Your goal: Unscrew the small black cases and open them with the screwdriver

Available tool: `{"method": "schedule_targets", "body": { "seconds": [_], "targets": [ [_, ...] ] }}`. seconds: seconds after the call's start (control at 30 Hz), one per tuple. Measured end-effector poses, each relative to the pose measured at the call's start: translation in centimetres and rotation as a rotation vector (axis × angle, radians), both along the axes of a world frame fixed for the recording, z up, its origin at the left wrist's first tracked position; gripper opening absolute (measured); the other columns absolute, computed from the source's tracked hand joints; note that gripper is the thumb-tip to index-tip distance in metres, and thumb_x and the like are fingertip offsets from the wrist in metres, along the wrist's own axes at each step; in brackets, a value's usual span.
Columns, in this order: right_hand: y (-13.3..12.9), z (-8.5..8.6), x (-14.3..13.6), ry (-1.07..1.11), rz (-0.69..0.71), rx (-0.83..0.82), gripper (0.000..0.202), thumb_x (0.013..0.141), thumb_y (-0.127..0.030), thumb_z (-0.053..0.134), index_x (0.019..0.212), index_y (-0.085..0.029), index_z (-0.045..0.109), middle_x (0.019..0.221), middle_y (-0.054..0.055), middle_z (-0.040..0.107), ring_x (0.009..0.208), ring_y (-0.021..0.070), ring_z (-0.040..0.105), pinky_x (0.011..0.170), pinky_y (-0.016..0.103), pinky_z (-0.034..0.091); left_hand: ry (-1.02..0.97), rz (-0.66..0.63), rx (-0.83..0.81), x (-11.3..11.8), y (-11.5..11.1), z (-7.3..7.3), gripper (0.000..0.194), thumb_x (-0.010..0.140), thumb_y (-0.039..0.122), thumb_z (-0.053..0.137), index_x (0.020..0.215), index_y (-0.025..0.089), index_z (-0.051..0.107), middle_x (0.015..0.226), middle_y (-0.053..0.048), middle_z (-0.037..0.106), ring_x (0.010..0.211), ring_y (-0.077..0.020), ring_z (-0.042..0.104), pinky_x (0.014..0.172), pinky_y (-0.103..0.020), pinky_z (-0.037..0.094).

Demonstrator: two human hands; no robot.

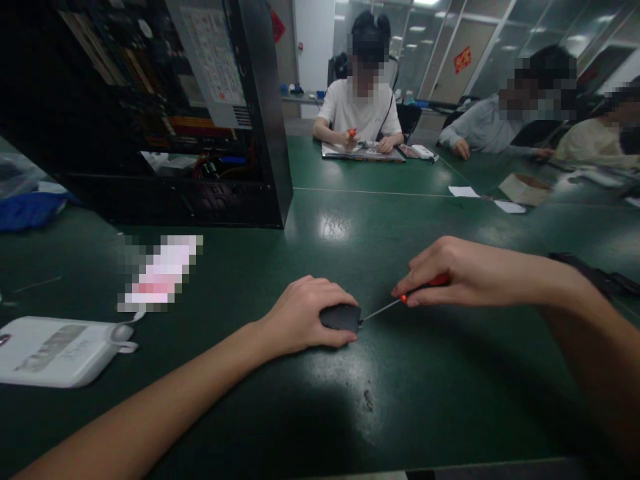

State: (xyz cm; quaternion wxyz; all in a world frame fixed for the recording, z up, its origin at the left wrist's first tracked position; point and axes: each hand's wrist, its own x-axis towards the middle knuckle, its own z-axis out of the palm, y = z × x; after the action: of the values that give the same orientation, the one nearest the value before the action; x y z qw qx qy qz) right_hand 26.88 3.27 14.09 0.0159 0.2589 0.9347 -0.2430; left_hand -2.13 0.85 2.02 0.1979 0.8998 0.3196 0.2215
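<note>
A small, flat black object (343,318), its exact kind unclear, lies on the green tabletop. My left hand (306,312) is closed around it, fingers along its far side and thumb along the near side. In my right hand (450,270) is a screwdriver (383,308) with a red and black handle, gripped between thumb and fingers. Its thin metal shaft slants down to the left, and the tip meets the right end of the black object. Whether the tip is inside it or only touching, I cannot tell.
An open black computer case (273,127) stands at the back left. Left of my arm lie a white power bank (55,350) and a blurred pinkish-white item (165,270). Across the green table (400,413), a person (360,110) in white works; two others sit right, near a cardboard box (525,189).
</note>
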Motion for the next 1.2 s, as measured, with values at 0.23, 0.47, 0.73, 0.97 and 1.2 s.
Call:
{"method": "schedule_targets", "body": {
  "seconds": [0.23,0.47,0.73,0.97,1.2],
  "targets": [
    [-6.7,-0.7,-1.3,-0.065,0.136,0.681,0.027,0.095,-0.019,0.053,0.103,-0.022,0.079,0.068,0.008,0.069,0.047,0.0179,0.053,0.042,0.037,0.021,-0.019,-0.02,-0.022,-0.1,-0.1,-0.2,0.041,0.086,0.052,0.08,0.117,0.026,0.073,0.118,-0.002,0.078,0.108,-0.0255,0.072,0.09,-0.037,0.046],
    [-7.2,-4.3,0.8,0.109,-0.293,0.172,0.037,0.106,-0.039,0.046,0.112,-0.027,0.08,0.092,0.006,0.08,0.067,0.0188,0.071,0.055,0.03,0.051,-0.043,-0.023,-0.024,-0.1,-0.2,-0.2,0.042,0.087,0.052,0.08,0.118,0.025,0.073,0.12,-0.002,0.078,0.111,-0.0254,0.072,0.092,-0.038,0.047],
    [-5.4,-6.3,2.6,0.096,-0.148,0.2,0.031,0.108,-0.032,0.048,0.114,-0.02,0.076,0.081,0.002,0.072,0.064,0.0128,0.062,0.056,0.026,0.045,-0.025,-0.027,-0.025,-0.2,0.0,-0.3,0.041,0.089,0.05,0.079,0.121,0.025,0.073,0.123,-0.002,0.078,0.112,-0.0251,0.072,0.092,-0.037,0.046],
    [-8.2,-5.1,2.1,-0.007,0.252,1.061,0.032,0.103,-0.009,0.039,0.118,-0.006,0.068,0.076,0.004,0.065,0.062,0.0148,0.056,0.052,0.032,0.038,-0.008,-0.037,-0.01,-0.2,0.1,-0.3,0.04,0.091,0.052,0.076,0.121,0.025,0.072,0.123,-0.002,0.077,0.113,-0.0251,0.071,0.092,-0.037,0.045],
    [-8.2,-5.6,2.0,0.016,0.166,0.886,0.03,0.107,-0.015,0.041,0.121,-0.011,0.068,0.075,0.002,0.065,0.057,0.0127,0.055,0.051,0.03,0.038,-0.013,-0.035,-0.006,-0.3,0.1,-0.4,0.04,0.09,0.05,0.078,0.121,0.025,0.073,0.124,-0.002,0.077,0.113,-0.0257,0.072,0.092,-0.037,0.045]
  ]
}}
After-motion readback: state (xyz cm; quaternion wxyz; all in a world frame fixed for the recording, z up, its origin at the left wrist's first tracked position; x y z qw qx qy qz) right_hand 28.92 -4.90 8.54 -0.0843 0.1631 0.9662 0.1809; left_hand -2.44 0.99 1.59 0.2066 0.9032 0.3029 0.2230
